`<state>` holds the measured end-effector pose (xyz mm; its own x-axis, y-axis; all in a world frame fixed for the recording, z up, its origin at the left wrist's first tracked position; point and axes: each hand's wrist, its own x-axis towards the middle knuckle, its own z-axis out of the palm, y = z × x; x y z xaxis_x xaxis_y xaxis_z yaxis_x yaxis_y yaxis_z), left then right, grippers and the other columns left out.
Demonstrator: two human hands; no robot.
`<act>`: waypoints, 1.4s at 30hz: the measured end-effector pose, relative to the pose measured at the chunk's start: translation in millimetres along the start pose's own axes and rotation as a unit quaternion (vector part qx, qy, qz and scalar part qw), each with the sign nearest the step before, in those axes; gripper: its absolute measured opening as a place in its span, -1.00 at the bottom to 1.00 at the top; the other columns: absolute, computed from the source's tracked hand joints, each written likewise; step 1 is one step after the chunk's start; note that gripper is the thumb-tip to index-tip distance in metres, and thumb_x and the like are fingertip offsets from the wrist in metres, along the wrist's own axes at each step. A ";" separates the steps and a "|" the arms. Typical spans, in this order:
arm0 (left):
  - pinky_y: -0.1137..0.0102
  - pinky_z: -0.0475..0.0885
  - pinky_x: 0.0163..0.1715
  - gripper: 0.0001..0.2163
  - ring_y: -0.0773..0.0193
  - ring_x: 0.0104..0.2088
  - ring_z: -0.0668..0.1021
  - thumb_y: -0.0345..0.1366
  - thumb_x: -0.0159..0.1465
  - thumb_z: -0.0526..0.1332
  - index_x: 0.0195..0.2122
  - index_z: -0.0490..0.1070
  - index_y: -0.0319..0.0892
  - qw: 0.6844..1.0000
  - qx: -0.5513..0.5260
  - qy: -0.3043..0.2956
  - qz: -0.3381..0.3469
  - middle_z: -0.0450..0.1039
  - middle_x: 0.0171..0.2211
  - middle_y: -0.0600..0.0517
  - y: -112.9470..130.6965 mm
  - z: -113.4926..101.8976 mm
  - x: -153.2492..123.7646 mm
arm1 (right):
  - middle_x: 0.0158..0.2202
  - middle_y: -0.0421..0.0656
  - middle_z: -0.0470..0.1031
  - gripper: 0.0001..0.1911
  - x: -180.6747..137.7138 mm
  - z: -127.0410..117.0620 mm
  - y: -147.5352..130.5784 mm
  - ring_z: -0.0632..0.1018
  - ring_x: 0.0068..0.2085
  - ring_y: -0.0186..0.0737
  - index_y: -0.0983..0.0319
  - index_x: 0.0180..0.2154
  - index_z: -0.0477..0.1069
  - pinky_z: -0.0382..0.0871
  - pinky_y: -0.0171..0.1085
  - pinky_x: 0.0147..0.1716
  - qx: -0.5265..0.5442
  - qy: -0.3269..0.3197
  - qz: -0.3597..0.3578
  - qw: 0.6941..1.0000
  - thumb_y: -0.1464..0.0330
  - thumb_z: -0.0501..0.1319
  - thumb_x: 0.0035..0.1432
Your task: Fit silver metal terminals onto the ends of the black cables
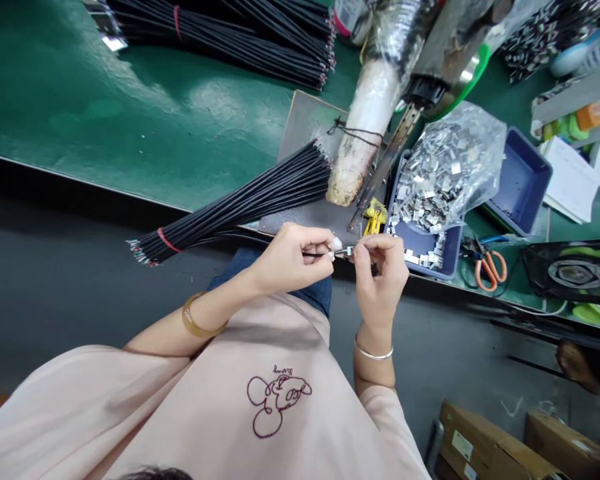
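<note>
Just past the table's front edge, my left hand pinches a thin black cable close to its end. My right hand has thumb and fingers closed on a small silver metal connector, which sits right at the cable's tip. Whether the two are joined is too small to tell. Left of my hands, a bundle of black cables tied with a red band lies across a grey plate, its near end hanging over the edge. A blue tray of loose metal connectors stands right of my fingers.
Above my hands hang a white wrapped tube and a slim metal rod. A bag of connectors rests on the tray. Orange-handled pliers and a black fan lie rightward. More cable bundles lie at the back.
</note>
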<state>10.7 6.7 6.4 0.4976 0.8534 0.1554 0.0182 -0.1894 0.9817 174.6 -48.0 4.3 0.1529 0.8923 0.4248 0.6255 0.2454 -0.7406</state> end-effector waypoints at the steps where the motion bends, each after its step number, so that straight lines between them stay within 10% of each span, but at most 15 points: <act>1: 0.53 0.06 -0.64 -0.94 0.50 -0.63 0.15 -0.45 0.10 0.20 -0.50 0.43 -0.26 0.999 -0.037 -0.009 -0.036 0.13 -0.67 0.19 1.3 -1.3 0.7 | -0.31 -0.25 0.48 -0.97 -0.5 0.0 0.5 0.57 -0.29 -0.37 0.15 -0.22 0.34 0.50 -0.34 -0.28 -0.031 0.009 -0.049 0.998 0.40 0.18 0.31; 5: 0.51 0.00 -0.62 -0.85 0.51 -0.61 0.11 -0.36 0.13 0.28 -0.55 0.41 -0.27 0.988 -0.115 -0.002 -0.106 0.08 -0.66 0.19 3.3 -1.2 2.9 | -0.29 -0.21 0.59 -0.90 -3.3 0.0 1.5 0.64 -0.24 -0.30 0.14 -0.21 0.40 0.55 -0.27 -0.18 -0.139 0.034 -0.161 0.977 0.46 0.23 0.27; 12: 0.49 0.22 -0.50 -0.85 0.44 -0.53 0.30 -0.35 0.18 0.23 -0.50 0.48 -0.29 0.992 -0.087 0.028 -0.087 0.30 -0.58 0.10 -3.8 3.9 2.0 | -0.57 -0.38 0.39 -0.94 -12.9 -8.8 -6.3 0.37 -0.67 -0.49 0.16 -0.19 0.45 0.19 -0.43 -0.68 -0.046 0.145 0.011 0.988 0.34 0.22 0.30; 23: 0.49 0.18 -0.53 -0.91 0.45 -0.54 0.26 -0.42 0.17 0.22 -0.45 0.49 -0.27 0.999 0.034 0.038 0.015 0.32 -0.55 0.11 -6.4 3.2 -1.6 | -0.64 -0.41 0.32 -0.84 -7.4 1.7 -9.6 0.38 -0.61 -0.49 0.15 -0.12 0.52 0.29 -0.44 -0.50 -0.195 0.005 -0.091 0.977 0.36 0.29 0.24; 33: 0.51 0.18 -0.58 -0.78 0.47 -0.59 0.29 -0.29 0.23 0.25 -0.53 0.37 -0.25 0.987 -0.126 -0.018 -0.103 0.28 -0.63 0.13 -3.1 -1.0 0.9 | -0.32 -0.20 0.65 -0.82 -13.9 0.2 -6.5 0.52 -0.54 -0.43 0.15 -0.09 0.53 0.35 -0.40 -0.53 -0.121 -0.020 -0.030 0.992 0.35 0.20 0.31; 42: 0.53 0.26 -0.51 -0.70 0.46 -0.56 0.38 -0.49 0.07 0.19 -0.18 0.21 -0.14 0.984 -0.139 -0.042 -0.103 0.32 -0.54 0.22 -9.4 -0.6 -1.2 | -0.59 -0.36 0.42 -0.83 -9.2 -5.9 -14.0 0.38 -0.59 -0.48 0.17 -0.09 0.54 0.26 -0.41 -0.50 -0.187 -0.068 -0.083 0.976 0.35 0.24 0.29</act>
<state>9.4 7.8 -2.9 0.5777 0.8149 -0.0477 -0.1061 0.1329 0.9854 169.0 -61.8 13.8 -0.0623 0.9004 0.4306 0.8727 0.2585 -0.4142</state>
